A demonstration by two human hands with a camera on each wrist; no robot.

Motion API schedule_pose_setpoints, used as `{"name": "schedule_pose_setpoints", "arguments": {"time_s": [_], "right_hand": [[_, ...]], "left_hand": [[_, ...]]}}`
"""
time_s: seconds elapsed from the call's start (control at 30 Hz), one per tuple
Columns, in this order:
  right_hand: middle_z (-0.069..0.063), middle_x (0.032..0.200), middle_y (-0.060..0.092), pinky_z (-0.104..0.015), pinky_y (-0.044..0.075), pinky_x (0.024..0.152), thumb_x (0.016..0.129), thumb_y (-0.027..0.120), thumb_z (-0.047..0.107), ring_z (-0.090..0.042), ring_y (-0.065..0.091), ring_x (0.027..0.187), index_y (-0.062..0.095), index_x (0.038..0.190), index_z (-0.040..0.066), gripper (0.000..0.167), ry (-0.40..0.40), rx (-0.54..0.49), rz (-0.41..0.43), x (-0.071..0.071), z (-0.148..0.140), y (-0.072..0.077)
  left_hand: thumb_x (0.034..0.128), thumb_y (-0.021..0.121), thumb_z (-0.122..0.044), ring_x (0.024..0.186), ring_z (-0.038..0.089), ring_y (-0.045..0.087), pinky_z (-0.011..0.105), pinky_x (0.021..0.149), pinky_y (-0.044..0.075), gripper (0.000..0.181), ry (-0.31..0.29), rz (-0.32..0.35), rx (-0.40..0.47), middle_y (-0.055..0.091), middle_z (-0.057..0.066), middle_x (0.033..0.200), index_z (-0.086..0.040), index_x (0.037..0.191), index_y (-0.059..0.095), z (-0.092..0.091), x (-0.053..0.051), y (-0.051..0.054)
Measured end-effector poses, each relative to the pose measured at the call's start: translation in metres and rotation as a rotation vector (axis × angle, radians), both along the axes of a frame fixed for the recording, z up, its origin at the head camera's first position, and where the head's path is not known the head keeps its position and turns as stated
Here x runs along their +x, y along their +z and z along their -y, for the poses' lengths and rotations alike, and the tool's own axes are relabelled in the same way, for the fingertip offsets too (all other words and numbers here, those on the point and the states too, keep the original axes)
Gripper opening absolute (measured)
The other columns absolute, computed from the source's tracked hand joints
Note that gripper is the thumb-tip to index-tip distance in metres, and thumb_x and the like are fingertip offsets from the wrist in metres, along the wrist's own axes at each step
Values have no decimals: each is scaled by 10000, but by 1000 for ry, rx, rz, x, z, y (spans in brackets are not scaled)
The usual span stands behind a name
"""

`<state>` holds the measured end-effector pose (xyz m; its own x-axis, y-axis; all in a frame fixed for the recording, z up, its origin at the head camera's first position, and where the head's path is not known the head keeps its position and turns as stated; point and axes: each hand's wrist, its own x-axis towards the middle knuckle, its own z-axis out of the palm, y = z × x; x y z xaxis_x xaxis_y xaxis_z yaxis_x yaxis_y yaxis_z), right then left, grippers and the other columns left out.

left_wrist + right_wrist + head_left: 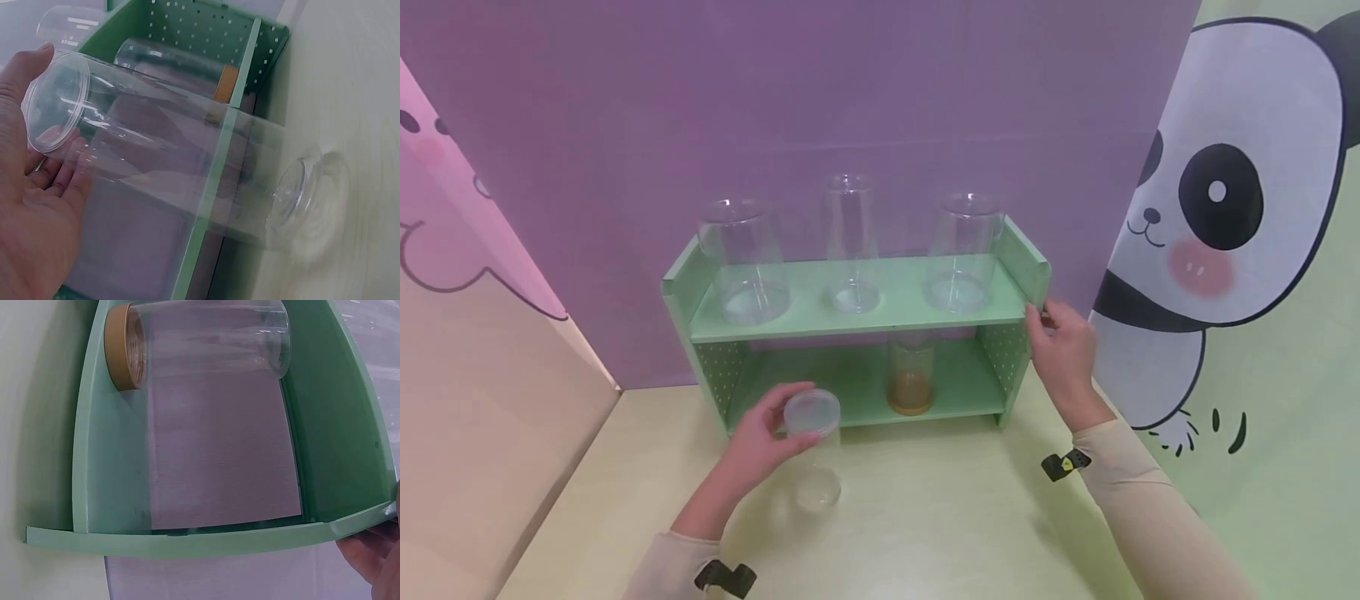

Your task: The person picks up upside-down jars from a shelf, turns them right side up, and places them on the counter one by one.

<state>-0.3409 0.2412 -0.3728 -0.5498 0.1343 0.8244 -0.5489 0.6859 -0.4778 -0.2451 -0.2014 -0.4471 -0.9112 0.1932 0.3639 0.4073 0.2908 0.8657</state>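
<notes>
My left hand (769, 440) grips a clear cylindrical jar (817, 457) near its lidded top, in front of the shelf's lower left part. In the left wrist view the left hand (37, 187) has its thumb and fingers around the jar's (156, 137) lidded end; the jar looks empty. My right hand (1066, 350) holds the right side panel of the green shelf (850, 332) at upper-board height. The right wrist view shows only part of the right hand (375, 550) at the panel's edge.
Two clear pitchers (751, 275) (962, 267) and a narrow clear vessel (852, 250) stand on the upper board. A jar with a brown base (912, 383) stands on the lower board, right of centre. Behind is a purple panel (880, 100).
</notes>
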Motion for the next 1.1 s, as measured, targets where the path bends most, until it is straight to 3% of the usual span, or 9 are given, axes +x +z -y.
{"name": "schedule_pose_setpoints", "arguments": {"time_s": [0.07, 0.2, 0.37, 0.43, 0.67, 0.93, 1.1], "right_hand": [[-245, 1021, 792, -103, 590, 787, 1034, 723, 27, -411, 806, 898, 799, 1166, -85, 188, -7, 1, -4, 0, 1, 1], [-254, 971, 778, 31, 439, 774, 1031, 718, 29, -424, 799, 875, 798, 1156, -90, 190, -7, -3, -15, -1, 3, 2], [-252, 979, 778, 39, 426, 773, 1040, 710, 30, -422, 795, 876, 796, 1149, -90, 184, -9, -6, -17, 0, 3, 2], [-249, 996, 781, 41, 432, 778, 1045, 704, 26, -420, 796, 888, 795, 1151, -90, 181, -7, -10, -15, -1, 3, 1], [-246, 1009, 783, 43, 444, 784, 1048, 699, 14, -421, 799, 904, 798, 1160, -85, 180, -4, -27, -8, 0, 3, 0], [-252, 1013, 783, 50, 437, 770, 1050, 699, 14, -426, 804, 890, 795, 1174, -88, 187, -14, -24, -6, -1, 4, -1], [-246, 996, 781, 50, 434, 759, 1053, 698, 20, -420, 804, 884, 795, 1164, -86, 181, -21, -24, -5, -1, 5, -2]], "left_hand": [[886, 923, -26, 1348, 399, 622, 247, 1106, 517, 682, 23, -8, -5, 644, 168, 1460, -75, 1498, 627, 6, 1, 1], [890, 913, -6, 1307, 309, 631, 150, 1066, 497, 673, 67, -26, -10, 640, 180, 1462, -44, 1495, 620, 21, 3, 4], [912, 907, -51, 1252, 73, 591, 106, 1063, 456, 673, 128, -45, -59, 634, 154, 1470, -49, 1511, 600, 40, 3, 6], [923, 905, -79, 1230, 36, 575, 107, 1048, 450, 677, 151, -43, -75, 636, 137, 1464, -64, 1522, 591, 47, 4, 6], [943, 895, -100, 1267, 31, 558, 64, 1068, 402, 718, 192, -4, -38, 607, 123, 1481, -79, 1572, 548, 62, 5, 7], [946, 877, -57, 1270, -6, 556, 49, 1096, 378, 716, 195, -1, 15, 586, 154, 1496, -32, 1572, 529, 68, 5, -4], [951, 886, -100, 1372, 133, 532, 39, 1107, 353, 742, 222, 22, -15, 557, 166, 1537, -40, 1589, 512, 72, 4, -10]]}}
